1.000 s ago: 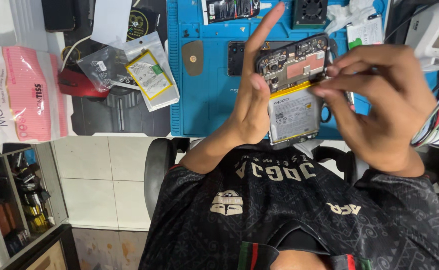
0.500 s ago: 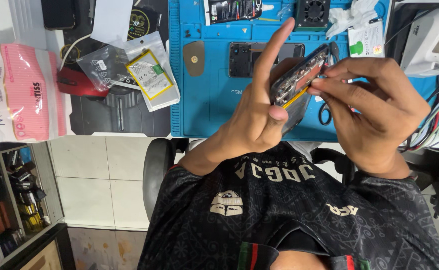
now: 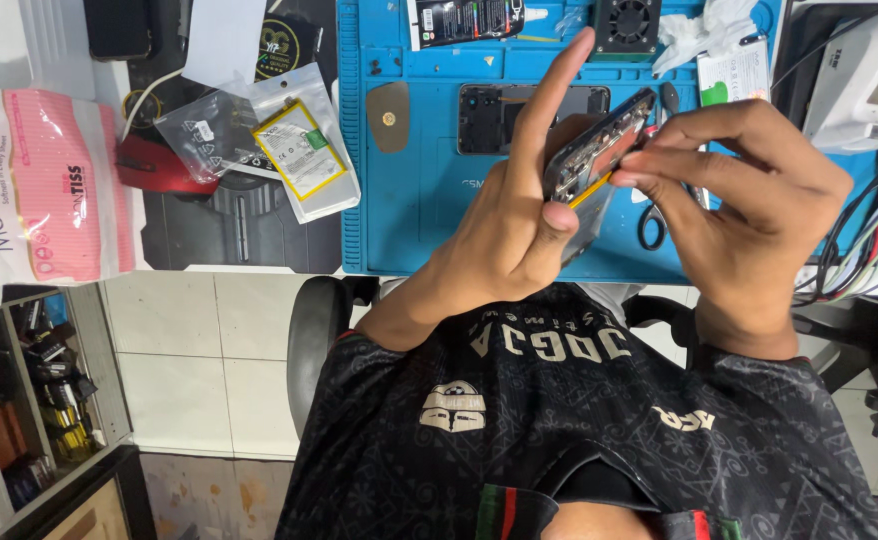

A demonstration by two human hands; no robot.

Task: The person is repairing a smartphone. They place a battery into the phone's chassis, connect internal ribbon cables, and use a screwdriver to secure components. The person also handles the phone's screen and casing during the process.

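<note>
- At the far left, well apart from either hand, a pink-and-white tissue pack (image 3: 44,185) lay on the table (image 3: 209,240); nearer in sat a clear bag with a spare battery (image 3: 294,150).
- The left hand (image 3: 504,235) was clenched on the opened phone (image 3: 599,150), thumb pressed along its lower edge, forefinger stretched straight up behind its back and the other fingers curled.
- The phone was held up above the blue work mat (image 3: 409,220), tilted nearly edge-on, between the two hands.
- It looked light and stiff but fragile: bare boards and a yellow-edged battery showed, so the rim of the frame seemed the safe place to hold, not the open inside.
- The right hand (image 3: 749,215) pinched the phone's upper right edge, its fingertips (image 3: 649,160) closed at the yellow seam; whether they held a pick or only the battery's edge could not be told.
- A phone back cover (image 3: 494,115) lay on the mat just beyond the left forefinger.
- Scissors (image 3: 652,225) lay under the right fingers, partly hidden.
- The phone's screen side and most of its interior were out of sight; cables (image 3: 864,250) at the right ran out of frame.
</note>
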